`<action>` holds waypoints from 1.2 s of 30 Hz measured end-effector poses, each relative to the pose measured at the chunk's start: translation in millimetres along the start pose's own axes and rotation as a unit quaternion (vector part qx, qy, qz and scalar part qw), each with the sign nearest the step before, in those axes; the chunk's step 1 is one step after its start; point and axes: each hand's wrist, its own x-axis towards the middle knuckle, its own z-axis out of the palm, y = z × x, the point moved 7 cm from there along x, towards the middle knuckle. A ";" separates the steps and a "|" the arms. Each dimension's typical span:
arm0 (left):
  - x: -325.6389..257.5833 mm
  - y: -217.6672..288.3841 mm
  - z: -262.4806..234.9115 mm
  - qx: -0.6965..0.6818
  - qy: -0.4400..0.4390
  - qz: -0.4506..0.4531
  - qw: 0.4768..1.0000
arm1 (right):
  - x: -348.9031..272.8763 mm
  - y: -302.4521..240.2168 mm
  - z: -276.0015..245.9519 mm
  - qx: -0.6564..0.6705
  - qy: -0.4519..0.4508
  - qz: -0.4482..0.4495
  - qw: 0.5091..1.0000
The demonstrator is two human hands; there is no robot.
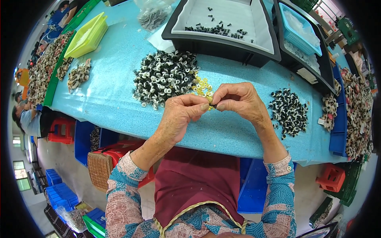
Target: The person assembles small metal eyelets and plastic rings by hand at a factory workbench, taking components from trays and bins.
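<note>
One dark part (213,106) | by near edge of yellow rings (204,87) | left hand (179,115), right hand (243,104): fingers of both pinching it, thumb to forefinger | likely light, stiff, perhaps slick, easily dropped | best held by edges, lightly; shape mostly hidden

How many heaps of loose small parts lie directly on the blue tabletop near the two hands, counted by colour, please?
Black-and-white: 2 (large left heap, smaller right heap)
Yellow: 1 (ring heap, against the large left heap)
Total: 3 heaps
</note>
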 end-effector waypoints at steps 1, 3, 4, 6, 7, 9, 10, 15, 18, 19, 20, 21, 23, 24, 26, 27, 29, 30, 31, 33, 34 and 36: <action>-0.7 -0.7 0.4 0.006 -0.004 -0.002 1.000 | -0.7 -2.5 2.0 0.000 -0.002 0.000 1.000; -3.1 -5.2 3.0 -0.002 -0.020 -0.014 1.000 | -1.5 -8.4 8.3 0.010 -0.020 0.014 1.000; -4.8 -8.3 6.2 -0.009 -0.037 -0.026 0.999 | -1.0 -8.6 7.5 0.009 -0.023 0.014 1.000; -8.4 -11.3 10.3 -0.021 -0.036 -0.030 0.999 | -2.9 -17.6 12.8 -0.104 -0.081 -0.064 0.989; -10.6 -13.0 11.5 -0.032 -0.036 -0.035 0.998 | -2.9 -17.3 13.6 -0.104 -0.084 -0.065 0.989; -12.6 -14.4 10.2 -0.029 -0.035 -0.028 0.999 | -3.5 -13.1 14.2 -0.098 -0.083 -0.036 0.991; -13.0 -13.6 8.7 -0.010 -0.025 -0.020 0.999 | -3.4 -11.1 14.2 -0.099 -0.084 -0.035 0.991; -17.1 4.5 -3.1 0.164 0.063 0.048 0.983 | -0.1 -9.6 9.3 -0.110 -0.049 -0.111 0.986; -12.8 47.1 -29.4 0.334 0.161 0.213 0.904 | -0.2 5.9 -6.7 -0.011 0.026 0.017 0.999; -9.3 60.8 -34.6 0.387 0.175 0.248 0.871 | -1.0 4.0 -8.8 -0.009 0.027 0.018 0.999; -4.8 68.6 -39.4 0.399 0.187 0.252 0.862 | -1.7 2.5 -13.3 -0.020 0.042 0.024 0.999; -2.2 77.8 -44.9 0.413 0.203 0.257 0.850 | -0.7 1.5 -15.8 -0.031 0.054 0.028 0.998; 4.8 80.0 -53.2 0.433 0.190 0.285 0.834 | 0.1 0.9 -17.1 -0.039 0.066 0.010 0.997; 7.8 79.7 -48.1 0.460 0.162 0.297 0.821 | -0.3 1.1 -19.6 -0.053 0.078 0.004 0.996; 6.1 80.7 -34.6 0.535 0.114 0.340 0.765 | 0.9 2.1 -21.1 -0.066 0.089 -0.002 0.994; 7.2 79.6 -29.3 0.535 0.112 0.339 0.766 | 0.4 3.8 -22.6 -0.072 0.094 -0.004 0.993; 5.9 74.1 -7.2 0.626 0.075 0.385 0.674 | -0.2 6.5 -25.3 -0.079 0.101 -0.004 0.992; 7.6 69.4 -5.9 0.633 0.063 0.380 0.672 | 0.5 6.8 -25.9 -0.081 0.099 0.000 0.992; 9.0 67.1 -4.7 0.633 0.062 0.380 0.672 | 1.0 7.1 -26.4 -0.083 0.098 0.004 0.992; 8.8 67.0 0.5 0.638 0.084 0.410 0.647 | 1.2 9.9 -28.5 -0.078 0.097 0.008 0.992; 9.6 66.5 2.7 0.637 0.083 0.410 0.647 | 1.1 11.4 -29.6 -0.073 0.097 0.013 0.993; 10.6 66.5 4.7 0.650 0.096 0.402 0.638 | 1.6 10.5 -29.5 -0.080 0.096 0.011 0.992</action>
